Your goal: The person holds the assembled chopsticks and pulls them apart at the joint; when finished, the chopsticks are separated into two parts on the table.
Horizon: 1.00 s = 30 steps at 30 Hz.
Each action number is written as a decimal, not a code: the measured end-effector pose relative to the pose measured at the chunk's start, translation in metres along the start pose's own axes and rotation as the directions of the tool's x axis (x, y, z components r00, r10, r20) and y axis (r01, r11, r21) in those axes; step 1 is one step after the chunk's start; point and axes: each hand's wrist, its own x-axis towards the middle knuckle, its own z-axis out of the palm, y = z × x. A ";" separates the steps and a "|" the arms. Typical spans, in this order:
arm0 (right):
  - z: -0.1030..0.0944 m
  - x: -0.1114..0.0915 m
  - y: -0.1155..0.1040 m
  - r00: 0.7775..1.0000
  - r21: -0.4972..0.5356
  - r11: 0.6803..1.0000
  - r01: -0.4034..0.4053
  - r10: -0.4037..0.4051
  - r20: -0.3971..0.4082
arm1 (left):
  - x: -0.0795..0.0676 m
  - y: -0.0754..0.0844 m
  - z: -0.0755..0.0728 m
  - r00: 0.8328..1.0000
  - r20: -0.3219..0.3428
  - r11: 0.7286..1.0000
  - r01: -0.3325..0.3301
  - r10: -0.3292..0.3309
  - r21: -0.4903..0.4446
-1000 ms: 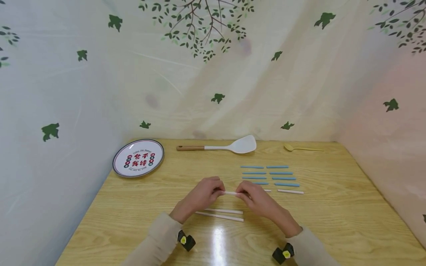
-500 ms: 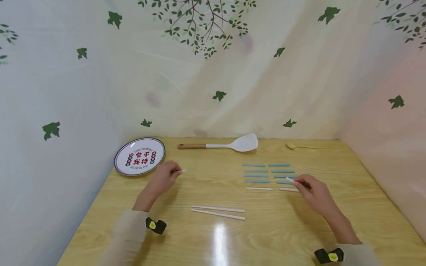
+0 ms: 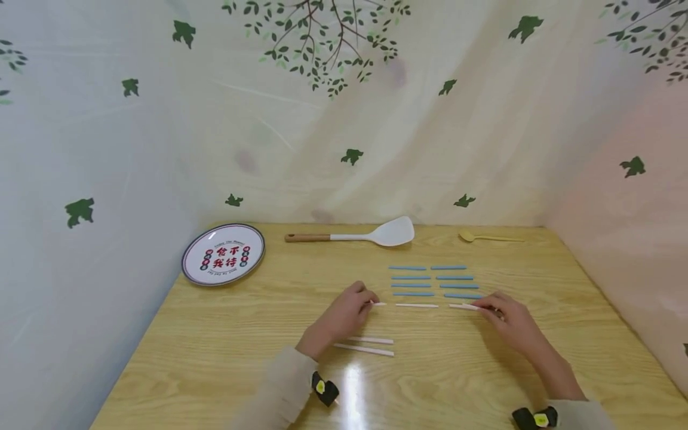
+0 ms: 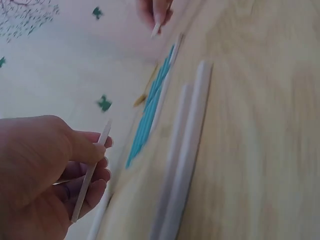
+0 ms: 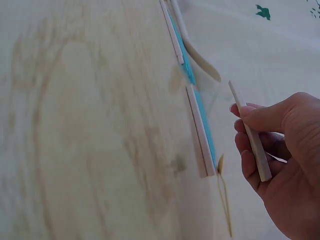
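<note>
My left hand point(image 3: 343, 315) pinches a thin half of a white chopstick point(image 4: 91, 172) between thumb and fingers, its tip pointing right beside the rows. Over on the right, my right hand point(image 3: 509, 316) pinches the thicker half point(image 5: 254, 142). In the head view that half overlaps a white chopstick half point(image 3: 458, 306) lying on the table; the right wrist view shows it apart from the tabletop. Another thin white half point(image 3: 417, 306) lies between the hands. Two long white chopsticks point(image 3: 371, 351) lie nearer, partly hidden by my left arm.
Several blue chopstick halves point(image 3: 411, 277) lie in two columns behind the white ones. Along the back are a white spatula point(image 3: 395, 232) with a wooden handle and a yellow spoon point(image 3: 491, 239). A patterned plate point(image 3: 190, 263) sits at left. Printed cloth walls surround the table.
Both hands were together on one white chopstick, then parted with a half each. The left hand swung out left and has come back right; the right hand went right and has lowered slightly.
</note>
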 end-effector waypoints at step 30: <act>0.012 -0.002 0.019 0.971 0.053 0.989 -0.137 0.124 0.203 | 0.053 0.076 0.081 0.993 0.041 0.966 0.094 -0.107 0.242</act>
